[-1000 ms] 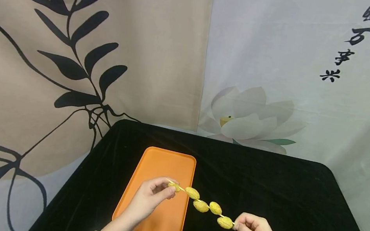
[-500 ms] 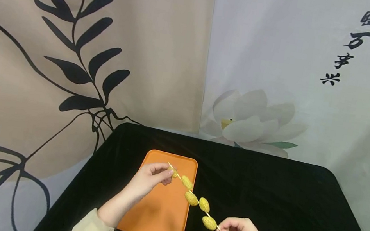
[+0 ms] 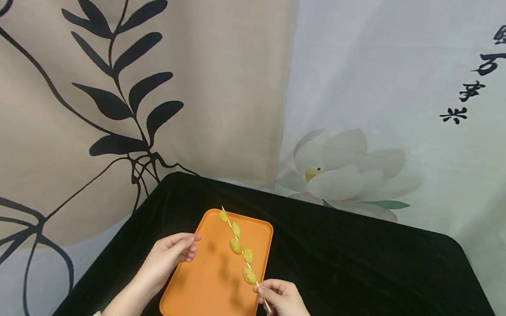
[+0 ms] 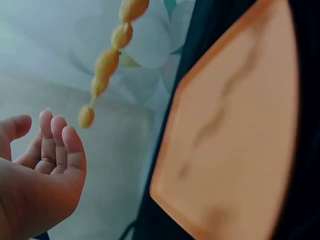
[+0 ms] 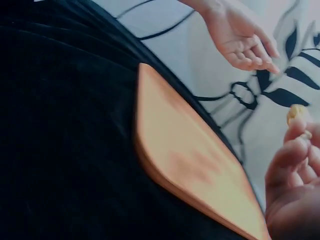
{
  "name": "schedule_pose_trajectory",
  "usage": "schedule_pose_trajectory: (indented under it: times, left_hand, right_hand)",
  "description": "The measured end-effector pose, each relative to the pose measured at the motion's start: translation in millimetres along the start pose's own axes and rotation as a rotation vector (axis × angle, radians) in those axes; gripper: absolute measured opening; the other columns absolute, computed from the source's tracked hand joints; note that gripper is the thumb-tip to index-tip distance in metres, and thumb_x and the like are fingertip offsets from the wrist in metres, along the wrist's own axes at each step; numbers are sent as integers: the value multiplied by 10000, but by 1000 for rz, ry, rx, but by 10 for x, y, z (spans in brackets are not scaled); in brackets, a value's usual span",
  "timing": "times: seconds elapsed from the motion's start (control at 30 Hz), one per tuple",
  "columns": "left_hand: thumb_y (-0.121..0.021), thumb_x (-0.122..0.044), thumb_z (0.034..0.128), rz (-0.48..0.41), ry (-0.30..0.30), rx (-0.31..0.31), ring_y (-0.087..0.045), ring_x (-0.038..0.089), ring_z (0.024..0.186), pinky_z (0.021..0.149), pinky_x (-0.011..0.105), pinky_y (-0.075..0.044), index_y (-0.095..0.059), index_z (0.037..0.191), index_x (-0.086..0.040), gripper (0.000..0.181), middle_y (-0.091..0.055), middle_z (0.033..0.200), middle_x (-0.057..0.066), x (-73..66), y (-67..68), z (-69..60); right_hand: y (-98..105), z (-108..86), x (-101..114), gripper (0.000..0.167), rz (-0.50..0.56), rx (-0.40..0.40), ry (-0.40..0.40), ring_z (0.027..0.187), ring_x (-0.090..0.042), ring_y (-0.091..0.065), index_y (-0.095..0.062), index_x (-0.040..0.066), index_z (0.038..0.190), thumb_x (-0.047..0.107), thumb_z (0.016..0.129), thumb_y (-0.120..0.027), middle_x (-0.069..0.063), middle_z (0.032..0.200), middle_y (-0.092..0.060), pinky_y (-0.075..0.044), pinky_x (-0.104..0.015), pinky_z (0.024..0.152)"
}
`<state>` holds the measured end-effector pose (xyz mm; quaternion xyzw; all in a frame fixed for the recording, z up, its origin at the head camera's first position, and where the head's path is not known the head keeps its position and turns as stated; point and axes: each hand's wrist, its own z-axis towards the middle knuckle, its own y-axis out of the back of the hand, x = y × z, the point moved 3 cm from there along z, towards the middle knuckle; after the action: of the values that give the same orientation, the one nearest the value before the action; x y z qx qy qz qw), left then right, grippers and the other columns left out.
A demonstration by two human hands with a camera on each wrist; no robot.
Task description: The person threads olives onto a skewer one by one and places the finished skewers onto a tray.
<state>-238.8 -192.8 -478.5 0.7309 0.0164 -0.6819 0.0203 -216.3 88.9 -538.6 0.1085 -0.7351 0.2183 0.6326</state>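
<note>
My right hand (image 3: pixel 283 302) pinches the lower end of a thin stick that carries several yellow oval pieces, a skewer (image 3: pixel 236 246). The skewer slants up and to the left above an orange tray (image 3: pixel 205 305), casting a shadow on it. Past the tray's left edge is my left hand (image 3: pixel 165 259), holding nothing. In the left wrist view the fingers of that left hand (image 4: pixel 50 175) are loosely bent, apart from the free tip of the skewer (image 4: pixel 107 62). Only one yellow piece (image 5: pixel 296 112) shows by the right fingers in the right wrist view.
A black cloth (image 3: pixel 362 281) covers the table under the tray. Behind it hangs a fabric backdrop (image 3: pixel 227 68) with dark plant shapes, a pale lotus (image 3: pixel 353 167) and written characters.
My left hand has let go of the skewer's far end and drawn back left. My right hand has carried the skewer left over the tray, tilting it more steeply.
</note>
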Motion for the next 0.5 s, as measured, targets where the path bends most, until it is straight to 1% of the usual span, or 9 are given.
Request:
schedule_pose_trajectory:
  times: [0.1,0.2,0.33,0.43,0.5]
  left_hand:
    - [-591,-201,973,1,29,-27,-618,220,738,712,308,-545,-672,1063,49,278,-628,855,175,103,39,-64]
    - [-596,-192,968,1,36,-35,-621,236,740,698,304,-546,-679,1048,46,264,-629,830,149,169,41,-103]
    - [-598,-193,967,-2,47,-32,-629,247,749,696,291,-545,-682,1039,36,254,-631,819,130,220,27,-131]
    - [-599,-207,967,1,54,-34,-625,229,739,698,290,-544,-684,1041,30,262,-631,812,119,241,23,-160]
    - [-600,-210,967,5,57,-40,-624,225,738,698,291,-544,-687,1037,25,260,-630,807,111,250,19,-188]
  right_hand:
    - [-139,113,-146,256,-4,-63,-49,436,-34,-397,-633,-140,1013,104,945,-597,-10,700,-593,-371,-174,395]
    - [-250,190,-272,270,2,-103,-76,417,-31,-367,-622,-164,1026,89,935,-596,-6,697,-595,-353,-171,380]
    - [-344,254,-386,242,-20,-150,-115,408,-29,-362,-641,-148,994,81,925,-603,-4,688,-599,-345,-163,368]
    - [-389,286,-430,203,-78,-182,-133,403,-38,-379,-665,-110,939,84,922,-609,-8,664,-600,-359,-166,368]
    - [-411,302,-444,186,-132,-191,-140,399,-45,-398,-666,-97,890,75,918,-603,-16,650,-602,-373,-170,371]
